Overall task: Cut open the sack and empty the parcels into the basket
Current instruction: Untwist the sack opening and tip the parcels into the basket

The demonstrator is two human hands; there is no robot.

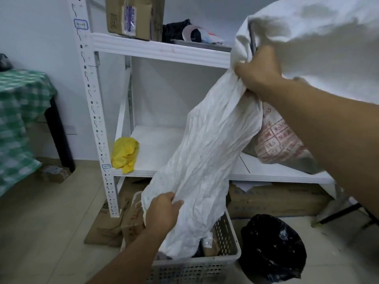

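A crumpled white woven sack [207, 144] hangs slanted from upper right to lower middle, its lower end inside a white perforated plastic basket [227, 261] on the floor. My right hand [258, 70] grips the bunched cloth high up, with the sack's bulging upper part above it. My left hand [162, 212] holds the sack's lower edge just over the basket's rim. Brown parcels [209, 245] show in the basket beside the sack's mouth.
A white metal shelf rack [160, 50] stands behind, holding a yellow bag [125, 152], cardboard boxes and a red-printed sack [274, 140]. A black rubbish bag [270, 247] sits right of the basket. Flattened cartons lie left of it. A green-checked table [20, 111] is at left.
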